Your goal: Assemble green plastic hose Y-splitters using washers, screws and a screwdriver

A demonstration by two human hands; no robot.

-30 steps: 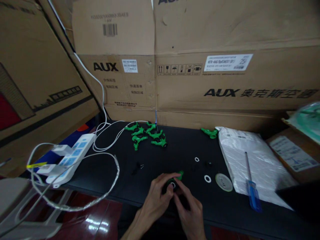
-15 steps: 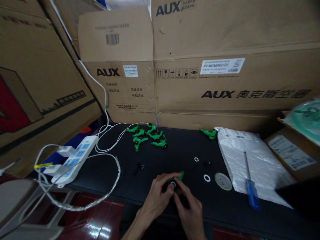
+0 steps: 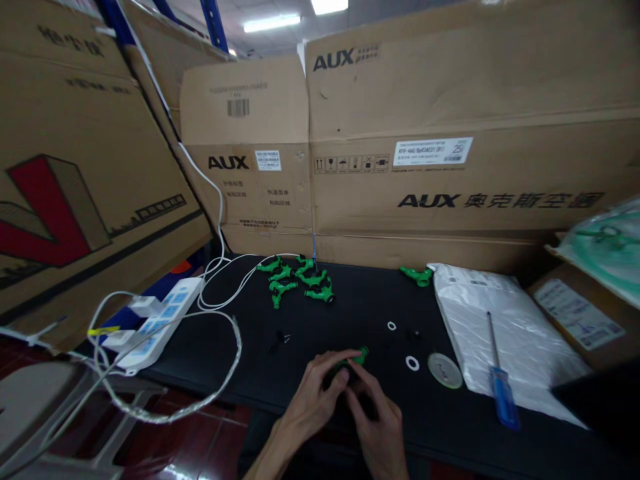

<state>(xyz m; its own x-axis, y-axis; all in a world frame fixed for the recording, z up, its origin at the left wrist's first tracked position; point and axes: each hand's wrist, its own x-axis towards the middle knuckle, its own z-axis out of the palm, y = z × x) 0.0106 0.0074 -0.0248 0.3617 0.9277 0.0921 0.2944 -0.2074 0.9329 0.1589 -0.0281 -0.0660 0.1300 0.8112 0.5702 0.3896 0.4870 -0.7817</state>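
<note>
Near the table's front edge, both hands close on one green plastic branched fitting (image 3: 363, 355), mostly hidden behind the fingers. My left hand (image 3: 320, 387) has its index finger stretched along the top of the fitting and its thumb pressed on the near side. From the right, my right hand (image 3: 377, 413) pinches the same piece with thumb and index finger. Small black parts with metal pins (image 3: 280, 340) lie to the left. On the right are a small white ring (image 3: 391, 326), a larger white ring (image 3: 412, 363), a black piece (image 3: 415, 334) and a round disc (image 3: 445, 371).
Several green fittings (image 3: 295, 280) are grouped at the back, and another green fitting (image 3: 417, 275) lies by a white plastic package (image 3: 480, 327). A blue screwdriver (image 3: 504, 397) rests on the package. A power strip (image 3: 163, 320) with cables stands left; cardboard boxes (image 3: 450, 167) wall the back.
The camera has tilted upward, so the boxes sit lower and ceiling lights show. The white ring seen at my left thumb before is no longer visible. Both hands stay on the green fitting.
</note>
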